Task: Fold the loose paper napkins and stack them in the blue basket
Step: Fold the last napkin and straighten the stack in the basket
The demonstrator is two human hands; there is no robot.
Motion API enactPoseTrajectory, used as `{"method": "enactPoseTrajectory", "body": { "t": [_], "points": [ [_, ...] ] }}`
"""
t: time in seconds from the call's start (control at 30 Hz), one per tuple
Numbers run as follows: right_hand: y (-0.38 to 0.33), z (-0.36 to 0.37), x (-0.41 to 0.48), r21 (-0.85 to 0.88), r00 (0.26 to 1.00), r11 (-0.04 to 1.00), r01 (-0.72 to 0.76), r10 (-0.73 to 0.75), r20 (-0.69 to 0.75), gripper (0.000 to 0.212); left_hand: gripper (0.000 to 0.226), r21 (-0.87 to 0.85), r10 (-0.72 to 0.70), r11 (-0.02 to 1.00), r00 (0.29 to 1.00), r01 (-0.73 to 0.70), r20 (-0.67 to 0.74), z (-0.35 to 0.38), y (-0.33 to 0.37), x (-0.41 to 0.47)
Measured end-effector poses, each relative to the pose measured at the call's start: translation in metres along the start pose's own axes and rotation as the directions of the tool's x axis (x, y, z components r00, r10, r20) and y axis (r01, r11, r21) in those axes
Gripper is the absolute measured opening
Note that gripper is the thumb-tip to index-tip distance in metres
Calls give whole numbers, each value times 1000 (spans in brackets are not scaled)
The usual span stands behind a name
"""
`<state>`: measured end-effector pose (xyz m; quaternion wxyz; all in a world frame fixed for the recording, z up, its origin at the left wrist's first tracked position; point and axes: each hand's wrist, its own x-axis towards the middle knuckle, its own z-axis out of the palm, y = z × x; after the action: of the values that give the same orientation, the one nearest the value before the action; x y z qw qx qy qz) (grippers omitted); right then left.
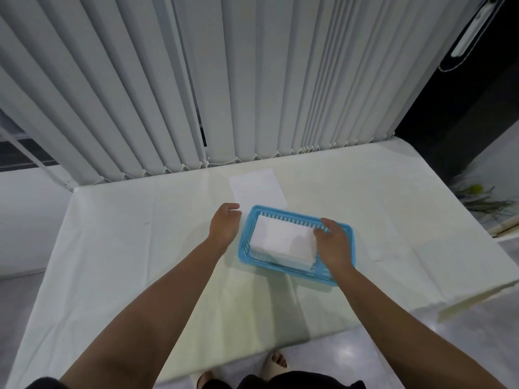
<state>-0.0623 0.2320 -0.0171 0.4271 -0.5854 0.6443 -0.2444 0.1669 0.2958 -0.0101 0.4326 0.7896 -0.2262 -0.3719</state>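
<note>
One blue slatted plastic basket sits mid-bench on the white cloth-covered bench, holding one stack of folded white paper napkins. One loose flat white paper napkin lies just beyond the basket, near the grey vertical blinds. The right hand rests fingers-down on the stack's right end, grip loosely curled, clasping nothing visible. The left hand hovers beside the basket's left rim, half-curled and empty.

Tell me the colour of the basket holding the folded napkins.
Light blue; the basket shows clearly in the head view.
</note>
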Motion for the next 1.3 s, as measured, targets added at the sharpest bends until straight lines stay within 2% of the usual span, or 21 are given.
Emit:
{"method": "enactPoseTrajectory", "body": {
  "t": [0.2,0.33,0.43,0.6,0.73,0.87,0.97,1.07,1.13,1.2,1.23,1.3],
  "points": [
    [-27,12,31,-140,988,978,153,-149,42,21,27,90,36,995,999,-38,20,-13,-3,15],
    [-38,30,59,-238,967,938,252,-233,105,17,24,212,66,974,996,-78,64,-16,-4,29],
    [-43,44,82,-308,958,910,277,-235,167,17,22,357,109,922,986,-147,126,-15,-9,44],
    [-50,60,119,-422,938,860,286,-162,307,18,18,514,90,837,974,-187,207,-13,-22,74],
    [-55,72,141,-525,907,790,318,-94,410,17,26,667,152,675,944,-315,293,-9,-30,95],
    [-54,84,155,-649,859,623,437,-77,505,36,36,731,239,472,870,-493,432,-5,-36,115],
    [-49,91,162,-667,841,576,473,-71,536,43,32,726,314,365,811,-583,493,-5,-38,126],
    [-46,94,167,-657,844,578,485,-112,525,35,25,670,450,203,676,-714,584,-6,-40,135],
    [-46,95,169,-662,847,561,496,-144,512,26,28,649,469,125,621,-750,628,-6,-44,138],
    [-47,95,169,-653,854,581,486,-160,494,24,26,654,511,153,626,-741,589,-3,-46,139],
    [-47,95,169,-640,859,603,475,-161,486,23,24,652,521,240,662,-719,539,-2,-44,138],
    [-48,96,170,-615,861,637,464,-162,482,20,16,619,484,500,788,-605,380,1,-39,138]
  ]
}}
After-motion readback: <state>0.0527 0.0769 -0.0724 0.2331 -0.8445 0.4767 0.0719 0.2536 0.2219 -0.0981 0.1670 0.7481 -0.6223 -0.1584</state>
